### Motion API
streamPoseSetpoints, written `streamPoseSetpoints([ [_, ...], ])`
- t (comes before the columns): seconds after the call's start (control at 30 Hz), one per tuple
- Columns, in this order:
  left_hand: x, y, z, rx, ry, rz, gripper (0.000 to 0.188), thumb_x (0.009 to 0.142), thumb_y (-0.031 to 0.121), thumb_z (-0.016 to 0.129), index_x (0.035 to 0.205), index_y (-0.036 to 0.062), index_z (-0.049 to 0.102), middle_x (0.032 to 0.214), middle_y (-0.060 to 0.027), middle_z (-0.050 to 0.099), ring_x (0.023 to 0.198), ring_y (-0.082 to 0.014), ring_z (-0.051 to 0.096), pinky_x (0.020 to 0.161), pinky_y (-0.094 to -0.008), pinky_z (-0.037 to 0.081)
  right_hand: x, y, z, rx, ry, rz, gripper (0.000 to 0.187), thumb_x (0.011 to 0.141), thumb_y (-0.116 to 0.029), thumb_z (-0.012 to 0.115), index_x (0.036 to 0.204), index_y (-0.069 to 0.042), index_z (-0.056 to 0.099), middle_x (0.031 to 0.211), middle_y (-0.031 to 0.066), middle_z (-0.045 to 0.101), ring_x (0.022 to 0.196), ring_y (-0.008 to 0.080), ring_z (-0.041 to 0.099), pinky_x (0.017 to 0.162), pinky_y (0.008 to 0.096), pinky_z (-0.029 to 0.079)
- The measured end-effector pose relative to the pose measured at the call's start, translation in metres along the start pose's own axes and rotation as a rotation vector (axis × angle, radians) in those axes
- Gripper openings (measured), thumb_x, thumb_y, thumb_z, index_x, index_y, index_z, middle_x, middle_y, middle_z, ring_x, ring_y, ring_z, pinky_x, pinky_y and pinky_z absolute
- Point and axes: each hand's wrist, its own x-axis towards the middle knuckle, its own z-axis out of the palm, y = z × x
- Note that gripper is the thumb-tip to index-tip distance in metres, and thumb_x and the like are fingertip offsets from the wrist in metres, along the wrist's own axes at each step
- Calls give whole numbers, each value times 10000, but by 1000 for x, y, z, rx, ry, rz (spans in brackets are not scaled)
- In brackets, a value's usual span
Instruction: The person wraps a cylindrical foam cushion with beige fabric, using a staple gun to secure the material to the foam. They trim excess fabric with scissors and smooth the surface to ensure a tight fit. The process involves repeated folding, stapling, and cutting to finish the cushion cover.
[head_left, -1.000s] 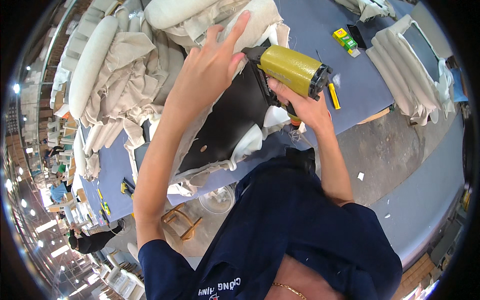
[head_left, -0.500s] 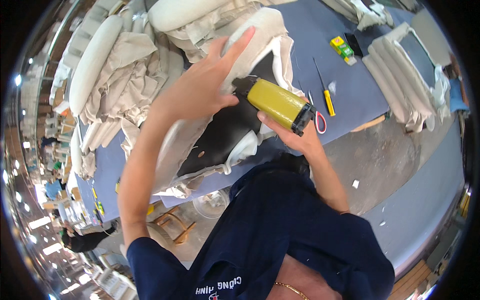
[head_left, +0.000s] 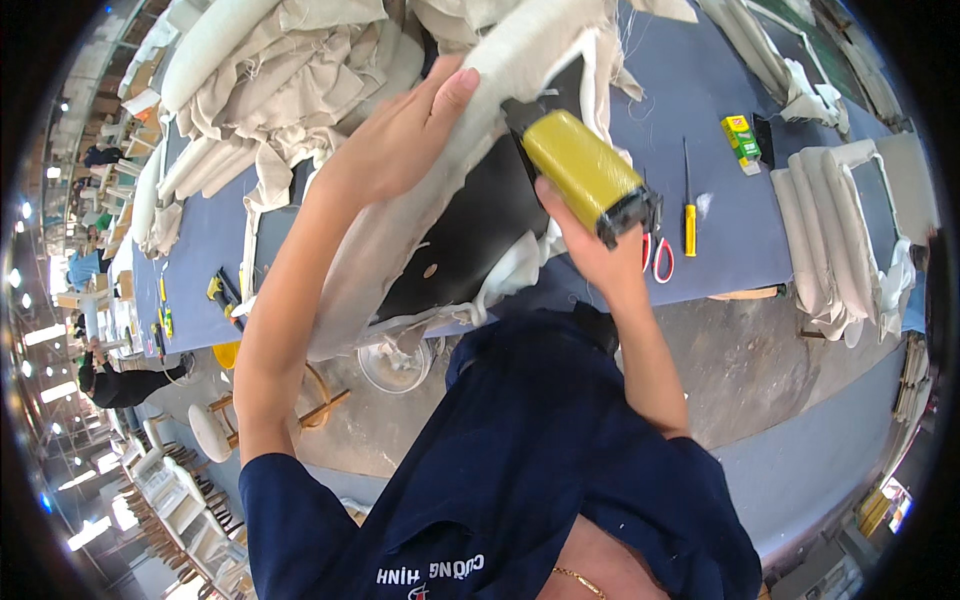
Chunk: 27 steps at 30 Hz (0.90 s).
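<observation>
On the blue-grey table [head_left: 740, 255], a padded piece [head_left: 375, 265] in beige cloth lies at a slant in front of the person, its black underside facing up with a small round hole near the lower end. Loose cloth edges and strips of white padding [head_left: 513, 268] border the black face. The right hand [head_left: 600, 245] is wrapped around the grip of a yellow-green fastening gun [head_left: 582, 168], the thumb along its near side; the other fingers are mostly hidden under the body. The gun's dark nose is at the upper part of the piece, close to the cloth border (whether it touches, I cannot tell). The left hand [head_left: 395, 150] is at the piece's left edge, over the beige cloth, with the thumb stretched out and the fingers extended beyond it, partly hidden; I cannot tell whether they pinch the material.

Just beside the right wrist are red-handled scissors [head_left: 671, 265], partly covered, and next to them a screwdriver [head_left: 690, 230] with a yellow handle. Farther right are a green-and-yellow box [head_left: 741, 145] and a stack of beige cushions [head_left: 825, 240]. A heap of beige covers [head_left: 290, 90] fills the upper left, and a clear tub [head_left: 395, 372] stands below the table edge.
</observation>
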Motion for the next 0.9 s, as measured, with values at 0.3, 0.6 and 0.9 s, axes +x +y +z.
streamPoseSetpoints([
  [0.3,-18,-37,15,338,322,304,751,949,146,660,1575,148,245,1264,-301,550,879,-495,661,800,-527,548,16,1,21,161,-183,131,374,826,-285,861,1091,-49,743,969,100,704,900,231,654,847,369,504],
  [0.6,-26,-36,5,328,180,296,995,838,44,719,1619,192,122,1398,-299,442,893,-498,653,863,-526,534,-1,5,23,-90,-265,-101,325,866,-315,805,1098,-91,769,1024,57,773,953,210,652,902,359,437],
  [0.9,-14,-65,-24,-499,-196,317,696,983,281,649,1583,122,334,1436,-127,531,1055,-255,652,971,-386,490,-7,-29,1,349,-267,453,358,848,-303,839,1055,-29,738,889,115,732,792,260,649,893,370,473],
])
